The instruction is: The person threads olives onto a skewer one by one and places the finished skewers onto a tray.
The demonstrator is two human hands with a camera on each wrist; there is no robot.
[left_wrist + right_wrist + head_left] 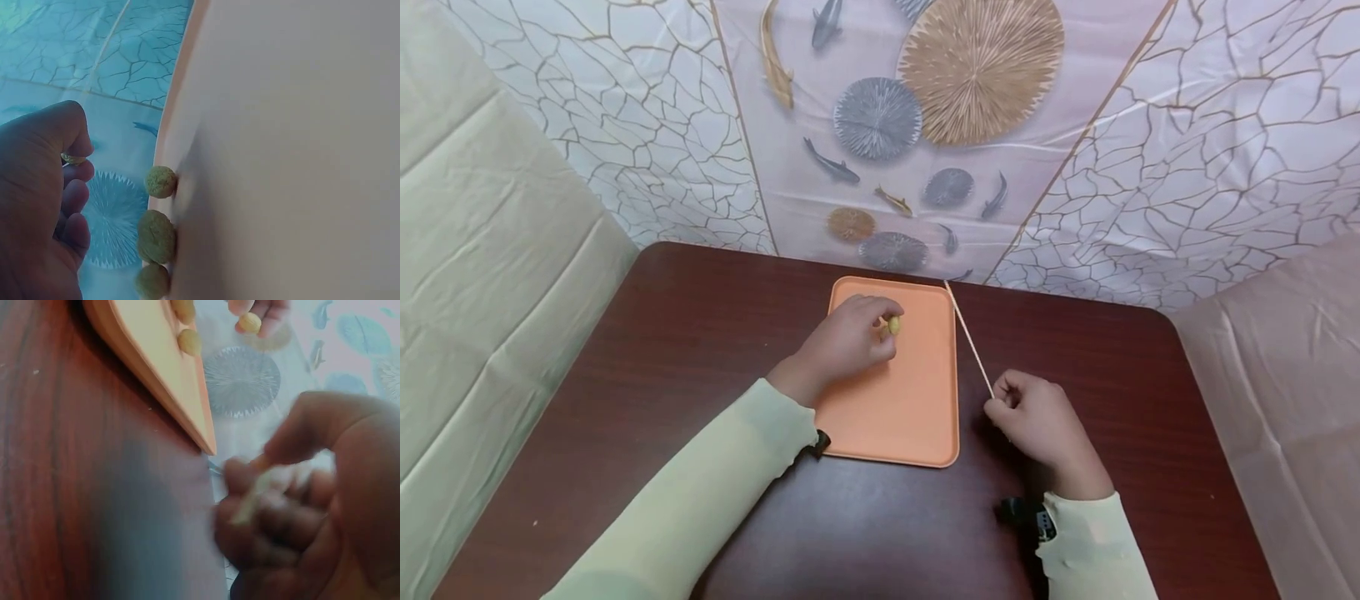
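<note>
The left hand (852, 336) is pinching a ball (894, 325) over the tray (917, 408); at its four o'clock, the right hand (1041, 421) is gripping a stick (970, 340).

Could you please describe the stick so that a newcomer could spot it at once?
On the dark table lies an orange tray. To its right, the right hand pinches the stick: pale, thin, straight, unlike the yellowish ball in the left hand.

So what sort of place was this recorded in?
Probably a makeshift tabletop booth, perhaps for filming: a dark wood-look table stands before a patterned backdrop, with creased pale sheets on both sides.
</note>
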